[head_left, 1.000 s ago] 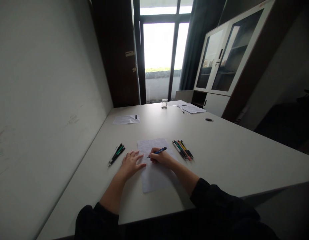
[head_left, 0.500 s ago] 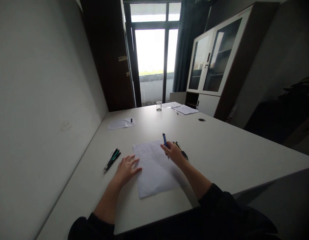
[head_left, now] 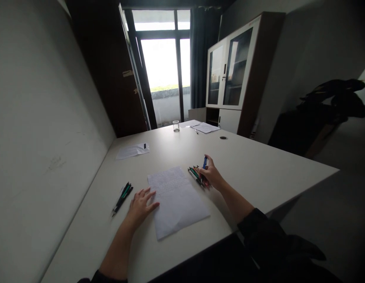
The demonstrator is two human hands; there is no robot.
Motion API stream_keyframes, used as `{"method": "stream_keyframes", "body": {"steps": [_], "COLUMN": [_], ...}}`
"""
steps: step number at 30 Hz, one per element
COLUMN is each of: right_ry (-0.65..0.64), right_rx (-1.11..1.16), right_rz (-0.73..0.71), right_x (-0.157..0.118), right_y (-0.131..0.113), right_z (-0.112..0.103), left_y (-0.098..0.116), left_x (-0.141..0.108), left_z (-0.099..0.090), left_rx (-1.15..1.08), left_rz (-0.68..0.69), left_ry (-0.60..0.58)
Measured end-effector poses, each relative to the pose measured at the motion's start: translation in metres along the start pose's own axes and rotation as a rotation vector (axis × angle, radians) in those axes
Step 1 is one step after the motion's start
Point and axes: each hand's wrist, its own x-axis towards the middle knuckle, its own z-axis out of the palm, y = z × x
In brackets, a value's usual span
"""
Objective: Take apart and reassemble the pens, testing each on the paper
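A sheet of paper (head_left: 178, 212) with rows of writing on its upper part lies on the white table (head_left: 247, 167). My left hand (head_left: 140, 207) rests at the sheet's left edge, fingers spread, holding nothing. To the right of the sheet, my right hand (head_left: 211, 173) grips a blue pen (head_left: 205, 161), held nearly upright. It is over a group of several pens (head_left: 194, 175), green, red and dark, and partly hides them. Another bunch of pens (head_left: 123, 196), dark and green, lies left of my left hand.
Further back are a clear glass (head_left: 176, 126), a stack of papers (head_left: 206, 127) with a pen (head_left: 196, 131) beside it, and a round table hole (head_left: 223, 138). A plastic-like sheet (head_left: 132, 151) lies back left, near the wall (head_left: 52, 118).
My right hand with the blue pen has moved right, off the paper and over the right pens. The view has turned rightward. My left hand remains at the sheet's edge.
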Motion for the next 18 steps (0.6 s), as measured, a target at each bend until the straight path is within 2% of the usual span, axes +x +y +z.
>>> {"method": "stream_keyframes", "body": {"steps": [8,13,18], "right_ry": [-0.007,0.087,0.122], "right_rx": [-0.161,-0.349,-0.527], "right_rz": [-0.02,-0.126,-0.185], "right_x": [0.011,0.025,0.038], "right_y": [0.012,0.022,0.033], "right_z": [-0.004,-0.007,-0.018], "left_y": [0.003,0.004,0.005], "left_x": [0.0,0.0,0.0], "left_z": [-0.002,-0.003,-0.005], "left_rx": [0.021,0.023,0.026], "left_rz": [-0.011,-0.009,-0.014], "left_ry": [-0.009,-0.02,-0.022]}}
